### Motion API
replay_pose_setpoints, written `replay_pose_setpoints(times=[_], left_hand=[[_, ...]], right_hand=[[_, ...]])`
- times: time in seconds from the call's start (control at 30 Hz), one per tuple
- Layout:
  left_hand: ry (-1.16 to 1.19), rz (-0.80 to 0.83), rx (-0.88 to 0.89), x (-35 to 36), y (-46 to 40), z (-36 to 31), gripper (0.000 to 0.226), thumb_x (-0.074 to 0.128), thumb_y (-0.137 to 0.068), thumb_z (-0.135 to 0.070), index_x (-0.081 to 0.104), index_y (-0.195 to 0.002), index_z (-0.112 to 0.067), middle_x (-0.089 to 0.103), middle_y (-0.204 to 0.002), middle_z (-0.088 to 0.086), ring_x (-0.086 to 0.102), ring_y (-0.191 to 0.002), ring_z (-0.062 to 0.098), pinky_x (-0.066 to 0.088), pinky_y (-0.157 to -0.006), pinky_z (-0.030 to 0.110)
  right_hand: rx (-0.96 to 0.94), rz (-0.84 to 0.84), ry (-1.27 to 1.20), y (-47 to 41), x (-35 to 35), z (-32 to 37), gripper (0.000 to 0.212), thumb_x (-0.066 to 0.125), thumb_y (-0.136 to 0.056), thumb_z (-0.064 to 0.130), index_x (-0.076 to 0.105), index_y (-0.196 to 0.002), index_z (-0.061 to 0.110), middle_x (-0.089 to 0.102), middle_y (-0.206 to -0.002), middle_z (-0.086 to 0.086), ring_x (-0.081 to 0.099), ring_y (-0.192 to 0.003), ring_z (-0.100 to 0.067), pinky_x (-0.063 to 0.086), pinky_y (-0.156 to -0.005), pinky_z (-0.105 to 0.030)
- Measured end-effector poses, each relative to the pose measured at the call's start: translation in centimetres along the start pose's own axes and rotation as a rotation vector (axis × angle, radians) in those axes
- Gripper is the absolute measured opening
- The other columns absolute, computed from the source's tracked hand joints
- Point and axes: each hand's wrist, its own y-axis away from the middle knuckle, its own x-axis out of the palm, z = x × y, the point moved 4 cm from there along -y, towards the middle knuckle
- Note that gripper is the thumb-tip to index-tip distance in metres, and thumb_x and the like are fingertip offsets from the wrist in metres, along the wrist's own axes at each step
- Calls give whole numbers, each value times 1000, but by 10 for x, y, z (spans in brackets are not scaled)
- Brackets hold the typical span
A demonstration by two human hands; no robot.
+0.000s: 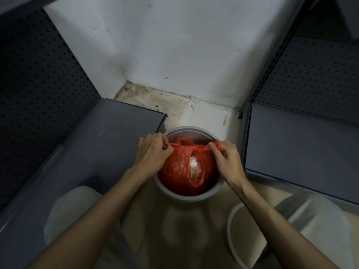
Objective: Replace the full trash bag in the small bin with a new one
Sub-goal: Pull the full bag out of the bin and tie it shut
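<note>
A full red trash bag (184,167) was seen sitting inside a small grey bin (186,197) on the floor, in a corner between two grey shelves (116,133). One handle of the bag was pinched by the left hand (153,150) at the bin's left rim, and the other was pinched by the right hand (226,155) at the right rim, so that a strip of red plastic was stretched taut between them across the bag's mouth. The bag lay directly below and between both hands, neither hand being clearly nearer; the line of the handles ran left to right, and it was judged that the handles would be brought together or knotted before the bag was lifted straight up. Pale rubbish was visible through a gap in the plastic, though it could not be identified. A round grey rim (231,235) at lower right was cut off and blurred. No new bag could be made out.
</note>
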Motion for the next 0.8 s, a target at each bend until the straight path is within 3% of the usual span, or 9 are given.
replay_pose_setpoints(times=[0.13, 0.33, 0.5, 0.63, 0.8], left_hand=[[-133, -10, 37, -7, 3, 11, 11, 60, -84, -31, 55, -84, -21, 59, -82, -4, 46, -83, 16, 24, -78, 31], [-230, 54, -12, -6, 9, 23, 13, 57, -86, -31, 57, -83, -19, 62, -83, 0, 53, -86, 22, 26, -75, 33], [-305, 87, -54, -3, 17, 31, 14, 57, -87, -28, 61, -85, -16, 63, -85, 3, 55, -90, 26, 30, -79, 36], [-325, 91, -88, -1, 22, 34, 13, 55, -88, -26, 59, -83, -15, 63, -84, 5, 55, -88, 26, 35, -81, 38], [-240, 56, -61, -10, 19, 25, 14, 55, -89, -26, 53, -78, -17, 57, -79, 1, 51, -80, 22, 37, -76, 37]], right_hand=[[4, -1, 359, 5, -11, -6, 33, 51, -98, 34, 74, -88, 14, 46, -79, 4, 53, -91, -29, 41, -84, -41], [45, -6, 513, 11, -22, -19, 33, 46, -99, 32, 64, -79, 13, 49, -80, -4, 56, -85, -33, 42, -77, -42], [88, 5, 533, 13, -28, -27, 37, 41, -100, 37, 42, -66, 22, 54, -81, -9, 57, -77, -33, 47, -75, -48], [121, -9, 535, 10, -33, -32, 41, 40, -99, 39, 44, -65, 17, 58, -83, -13, 57, -73, -32, 49, -72, -48], [158, -49, 295, 8, -31, -24, 41, 47, -99, 32, 44, -59, 20, 53, -72, -4, 54, -64, -19, 38, -56, -32]])
